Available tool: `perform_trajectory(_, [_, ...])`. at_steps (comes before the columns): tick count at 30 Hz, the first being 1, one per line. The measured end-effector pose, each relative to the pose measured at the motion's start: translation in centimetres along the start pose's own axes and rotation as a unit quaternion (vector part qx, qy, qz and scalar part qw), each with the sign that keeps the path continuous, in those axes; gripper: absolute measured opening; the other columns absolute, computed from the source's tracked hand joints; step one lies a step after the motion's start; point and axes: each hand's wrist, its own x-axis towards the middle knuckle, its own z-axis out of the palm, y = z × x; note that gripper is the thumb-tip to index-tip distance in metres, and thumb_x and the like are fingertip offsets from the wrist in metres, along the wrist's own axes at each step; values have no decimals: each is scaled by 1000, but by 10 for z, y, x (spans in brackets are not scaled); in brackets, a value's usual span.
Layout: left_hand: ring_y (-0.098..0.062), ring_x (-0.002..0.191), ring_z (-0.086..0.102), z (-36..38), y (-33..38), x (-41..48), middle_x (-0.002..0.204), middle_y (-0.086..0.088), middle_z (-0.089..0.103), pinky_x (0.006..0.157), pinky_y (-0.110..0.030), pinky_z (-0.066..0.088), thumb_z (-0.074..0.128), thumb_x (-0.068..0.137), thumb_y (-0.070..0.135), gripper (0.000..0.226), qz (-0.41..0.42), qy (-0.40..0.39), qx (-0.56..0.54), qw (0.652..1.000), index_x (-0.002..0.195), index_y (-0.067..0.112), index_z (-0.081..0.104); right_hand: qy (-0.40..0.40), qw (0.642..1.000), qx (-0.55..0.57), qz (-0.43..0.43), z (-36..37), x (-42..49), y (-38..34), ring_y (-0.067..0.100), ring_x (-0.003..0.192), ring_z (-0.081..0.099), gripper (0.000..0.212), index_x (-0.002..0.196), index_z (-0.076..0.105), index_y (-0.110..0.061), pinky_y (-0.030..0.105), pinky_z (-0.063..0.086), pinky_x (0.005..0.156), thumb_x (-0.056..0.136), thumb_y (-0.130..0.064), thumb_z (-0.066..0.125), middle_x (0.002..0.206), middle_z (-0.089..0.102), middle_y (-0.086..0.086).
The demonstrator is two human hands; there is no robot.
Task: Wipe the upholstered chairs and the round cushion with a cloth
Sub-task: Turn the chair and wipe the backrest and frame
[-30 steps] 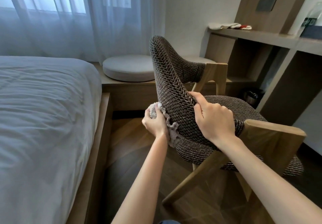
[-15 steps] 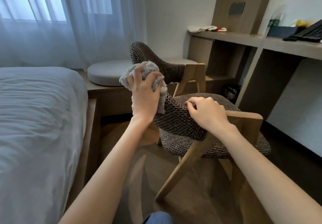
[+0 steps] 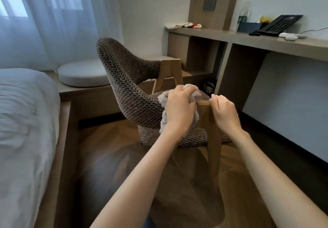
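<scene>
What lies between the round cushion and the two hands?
In the head view, the chair's woven backrest stands between the round cushion and the hands: left hand gripping the cloth, right hand gripping the armrest.

Left hand (image 3: 179, 108) with cloth (image 3: 192, 89) came off top of backrest (image 3: 124, 78), dropped to its near end, cloth now bunched against fabric just beside armrest (image 3: 205, 103). Right hand (image 3: 224, 111) left the weave, moved onto armrest top, fingers curled over it. View swung right: phone (image 3: 280, 24) on desk (image 3: 266, 41) now fully in frame
</scene>
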Motion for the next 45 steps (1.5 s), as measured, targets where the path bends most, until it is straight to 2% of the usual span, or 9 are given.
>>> perform_trajectory(5, [-3, 99, 54, -22, 4, -4, 107, 5, 64, 85, -18, 41, 67, 87, 21, 16, -2, -13, -151, 988, 102, 26, 70, 1, 1000, 23, 8, -1, -3, 0, 15, 74, 56, 41, 85, 59, -14, 31, 41, 65, 105, -33, 29, 80, 55, 2])
perform_trajectory(7, [-1, 100, 52, -44, -10, -13, 108, 8, 62, 85, -15, 40, 68, 86, 22, 15, 12, 43, -132, 990, 99, 28, 70, -1, 1000, -28, 0, -3, -4, -4, 20, 91, 61, 43, 100, 66, -8, 35, 45, 90, 105, -31, 29, 92, 62, 5])
perform_trajectory(9, [-5, 102, 53, -68, -32, -22, 107, 9, 62, 85, -18, 41, 68, 86, 34, 13, 12, 122, -68, 990, 98, 30, 69, 8, 993, -110, -40, -4, -6, -13, 20, 105, 60, 41, 107, 68, -10, 40, 12, 118, 104, -29, 32, 103, 67, 5])
perform_trajectory(12, [-12, 96, 57, -103, -71, -31, 100, 7, 58, 77, -22, 38, 62, 83, 57, 24, -96, 213, -13, 972, 93, 35, 67, -3, 983, -130, -132, 7, -8, -43, 17, 106, 60, 35, 107, 68, -16, 39, -3, 117, 102, -31, 37, 107, 69, 1])
perform_trajectory(16, [-23, 111, 57, -116, -119, -33, 118, -3, 62, 84, -30, 40, 71, 75, 55, 59, -202, 91, 15, 975, 125, 31, 51, -85, 972, -78, -203, 48, -9, -95, 19, 98, 64, 40, 110, 66, -23, 33, 47, 83, 98, -51, 39, 107, 69, -2])
perform_trajectory(19, [-23, 128, 48, -111, -138, -28, 139, -6, 52, 102, -35, 38, 77, 73, 47, 99, -186, -28, 5, 982, 151, 34, 18, -61, 946, -210, -239, 76, -8, -107, 22, 85, 67, 60, 106, 65, -19, 32, 45, 67, 92, -68, 33, 92, 71, 1])
perform_trajectory(25, [-19, 132, 44, -94, -155, -14, 150, 2, 39, 102, -24, 31, 77, 74, 46, 113, -213, -86, -70, 971, 149, 42, -7, 44, 911, -239, -333, 77, -1, -95, 19, 40, 56, 58, 58, 50, -16, 19, 24, 41, 80, -69, 55, 50, 59, 0])
perform_trajectory(32, [-7, 97, 62, -68, -138, -19, 136, 1, 56, 84, -15, 43, 76, 74, 48, 113, -169, -73, -62, 981, 149, 43, -9, 47, 912, -237, -331, 62, 12, -62, 16, 43, 57, 66, 58, 56, -14, 21, 35, 40, 83, -73, 42, 52, 61, 0])
perform_trajectory(45, [-30, 105, 63, 4, -76, -1, 135, -23, 53, 89, -41, 52, 72, 76, 52, 124, -102, -193, -41, 975, 140, 40, -33, 14, 931, -295, -216, -1, 36, 18, 23, 77, 69, 91, 91, 69, -10, 31, 49, 61, 71, -81, 16, 84, 73, 6])
